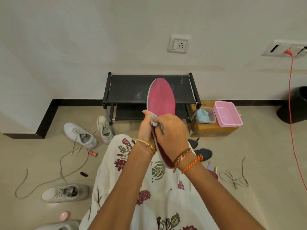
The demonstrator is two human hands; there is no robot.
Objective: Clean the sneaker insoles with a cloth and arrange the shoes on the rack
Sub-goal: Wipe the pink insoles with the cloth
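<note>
Risk: the insole [162, 98] is held upright in mid-air, gripped only near its middle, with the long toe end standing free in front of the rack [149, 90]. Judged from this pose, firm wiping pressure could bend or fold the thin sole, or push it out of the supporting grip onto the lap or floor. A second risk is missed areas: the pink upper face above the hands shows no cloth contact here, and the heel end is hidden behind the right wrist.

Left hand [147, 128]: fingers curled round the insole's left edge, grasping it.

Right hand [171, 130]: curled over the insole's middle, pinching a small pale cloth [154, 120] against it; only a corner of the cloth shows between the two hands.

Position: the insole runs from the toe above both hands down between them to the heel near the right wrist. Four pale sneakers [79, 136] lie on the floor, left of the rack, none shelved.
</note>
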